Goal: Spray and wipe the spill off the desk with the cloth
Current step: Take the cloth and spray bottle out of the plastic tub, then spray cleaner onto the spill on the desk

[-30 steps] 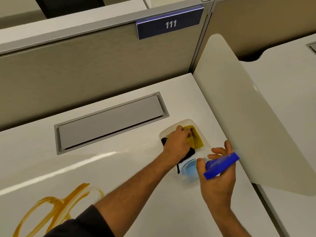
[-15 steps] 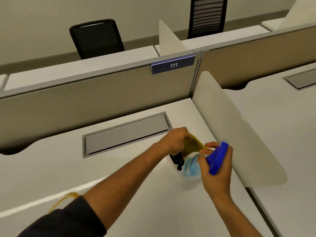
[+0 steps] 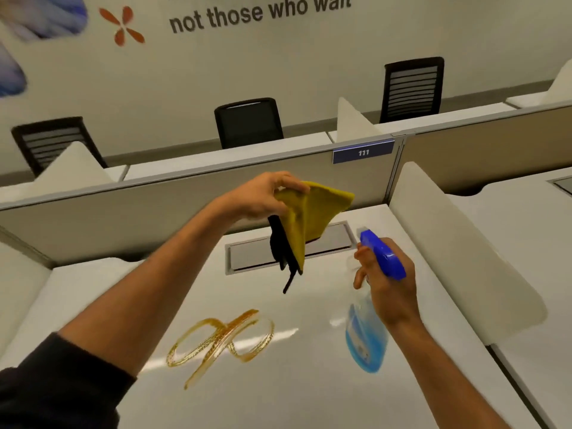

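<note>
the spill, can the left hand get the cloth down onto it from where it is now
Probably yes. The left hand holds the yellow cloth in the air above the desk, and the amber spill lies below it with nothing between. The right hand and spray bottle are off to the side.

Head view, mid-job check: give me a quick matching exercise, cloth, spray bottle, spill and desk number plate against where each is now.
Things:
1. yellow cloth
2. spray bottle
3. amber spill
4. number plate 111

Places:
A. on the partition
B. in the right hand
C. on the desk
D. hanging from the left hand

Pairs: 1-D, 2-B, 3-C, 4-A
</note>
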### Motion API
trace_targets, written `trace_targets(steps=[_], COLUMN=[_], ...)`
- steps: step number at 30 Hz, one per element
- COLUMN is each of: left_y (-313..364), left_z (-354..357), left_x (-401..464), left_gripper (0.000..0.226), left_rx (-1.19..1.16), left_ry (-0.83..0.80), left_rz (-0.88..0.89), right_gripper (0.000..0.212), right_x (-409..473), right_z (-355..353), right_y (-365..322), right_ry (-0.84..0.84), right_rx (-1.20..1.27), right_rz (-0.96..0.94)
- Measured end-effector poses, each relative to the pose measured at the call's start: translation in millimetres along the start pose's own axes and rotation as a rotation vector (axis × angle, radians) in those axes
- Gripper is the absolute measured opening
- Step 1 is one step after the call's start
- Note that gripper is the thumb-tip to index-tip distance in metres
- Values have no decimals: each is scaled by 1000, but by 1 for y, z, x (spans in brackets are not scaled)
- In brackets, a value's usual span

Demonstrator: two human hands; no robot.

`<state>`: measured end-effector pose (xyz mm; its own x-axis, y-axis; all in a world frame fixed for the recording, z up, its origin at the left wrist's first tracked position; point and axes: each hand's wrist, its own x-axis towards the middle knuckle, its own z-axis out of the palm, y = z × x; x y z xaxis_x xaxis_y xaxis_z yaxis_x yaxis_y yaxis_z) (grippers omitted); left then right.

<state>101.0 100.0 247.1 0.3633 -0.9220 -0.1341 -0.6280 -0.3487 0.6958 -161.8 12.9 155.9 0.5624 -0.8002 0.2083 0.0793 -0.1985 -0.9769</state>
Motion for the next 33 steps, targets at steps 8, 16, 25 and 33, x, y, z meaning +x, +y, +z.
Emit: trace_targets(steps=[8,16,25,33], left_y=[-35,-62,-73,-75], left_z=[-63,-99,-103,-99], left_x=[-102,-166,-185,-184], left_gripper=[62,58,57,58], left_rx=[79,28,20,21], left_ry=[98,220,236,251], left_rz=[-90,-120,-126,-125], right_gripper=[28,22,30,22], right_x=[-52,-92,-80,-103], right_z=[104,140,142,148], right_y=[-27,-17,-45,-33], right_ry=[-175,-302,-129,-293], right_rx=[31,-45,46,-52], right_rz=[22,49,13,-10])
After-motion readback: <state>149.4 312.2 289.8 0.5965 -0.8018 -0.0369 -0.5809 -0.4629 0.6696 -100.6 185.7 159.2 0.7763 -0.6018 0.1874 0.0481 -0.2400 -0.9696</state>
